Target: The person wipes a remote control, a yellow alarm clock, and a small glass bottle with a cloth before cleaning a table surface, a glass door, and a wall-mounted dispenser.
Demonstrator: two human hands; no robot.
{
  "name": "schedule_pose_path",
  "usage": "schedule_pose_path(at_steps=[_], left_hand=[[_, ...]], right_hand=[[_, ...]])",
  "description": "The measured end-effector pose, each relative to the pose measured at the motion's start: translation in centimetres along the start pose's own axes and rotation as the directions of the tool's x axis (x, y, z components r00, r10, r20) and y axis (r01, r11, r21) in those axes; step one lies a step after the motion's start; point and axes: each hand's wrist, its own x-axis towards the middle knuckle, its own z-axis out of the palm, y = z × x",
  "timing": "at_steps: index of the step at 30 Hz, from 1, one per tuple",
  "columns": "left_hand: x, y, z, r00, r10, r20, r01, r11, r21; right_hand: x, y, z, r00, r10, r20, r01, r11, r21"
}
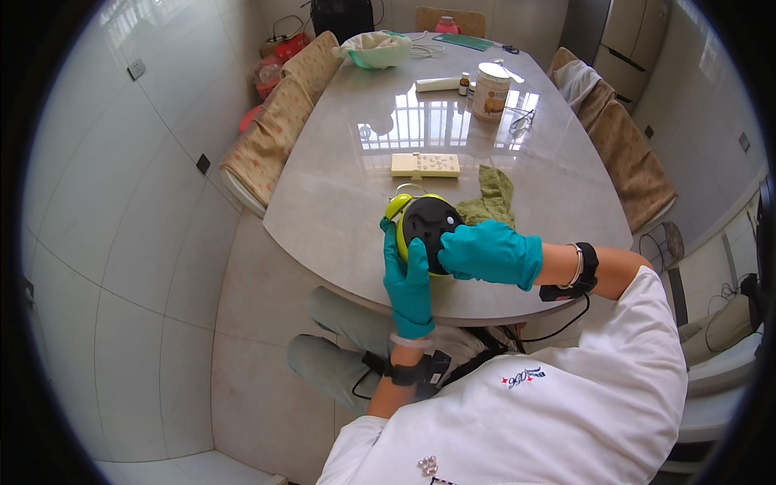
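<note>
A lime-green twin-bell alarm clock is tilted at the table's near edge, its black back facing me. In a teal rubber glove, my left hand grips its left side, the thumb lying over the black back. My right hand, gloved alike, has its fingers curled against the right part of that back. The fingertips there are hidden, so any small part between them cannot be made out. One green bell and the wire handle show at the top. Just beyond my right hand lies a crumpled olive-green cloth.
A cream remote control lies beyond the clock on the glossy table. Farther back stand a lidded canister, a small brown bottle and a bag-lined bowl. Glasses rest near the canister. Covered chairs flank the table.
</note>
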Motion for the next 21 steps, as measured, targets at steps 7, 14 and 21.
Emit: schedule_pose_path(at_steps=[7, 14, 21], left_hand=[[0.3, -0.2, 0.3, 0.999, 0.014, -0.046, -0.015, 1.0, -0.02], [0.3, -0.7, 0.3, 0.996, 0.067, -0.056, -0.066, 0.998, 0.016], [0.1, -0.4, 0.2, 0.998, 0.039, -0.059, -0.04, 0.999, -0.015]], right_hand=[[-0.9, -0.6, 1.3, 0.992, 0.036, -0.121, -0.059, 0.979, -0.194], [-1.6, -1.3, 3.3, 0.927, 0.153, -0.343, -0.24, 0.944, -0.227], [-1.7, -0.1, 1.8, 0.931, 0.246, -0.271, -0.192, 0.958, 0.212]])
